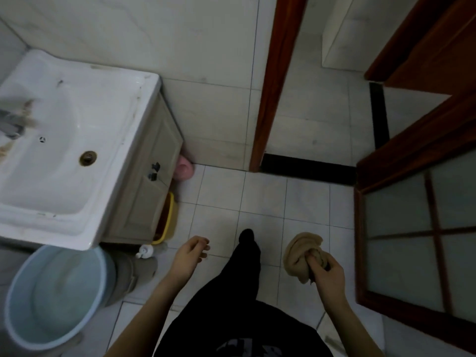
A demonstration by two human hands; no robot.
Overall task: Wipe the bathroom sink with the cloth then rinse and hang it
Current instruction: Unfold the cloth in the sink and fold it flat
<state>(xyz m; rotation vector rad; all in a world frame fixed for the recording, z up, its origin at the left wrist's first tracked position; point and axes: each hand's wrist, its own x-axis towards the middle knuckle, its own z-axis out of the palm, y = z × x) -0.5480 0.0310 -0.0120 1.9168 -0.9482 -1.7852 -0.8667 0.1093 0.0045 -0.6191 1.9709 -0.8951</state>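
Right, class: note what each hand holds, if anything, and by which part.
The right hand grips the bunched tan cloth by its gathered folds on the side nearest the person. The left hand holds nothing, fingers loosely curled.

White tiled floor (257, 194), wooden door frame (273, 86)

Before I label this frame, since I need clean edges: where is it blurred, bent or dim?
Head view: motion blur smears the faucet at the left edge of the sink; the wide lens bends the door frame; light is dim and soft, with no hard glare; the cloth in the right hand and the left hand read fairly sharp.
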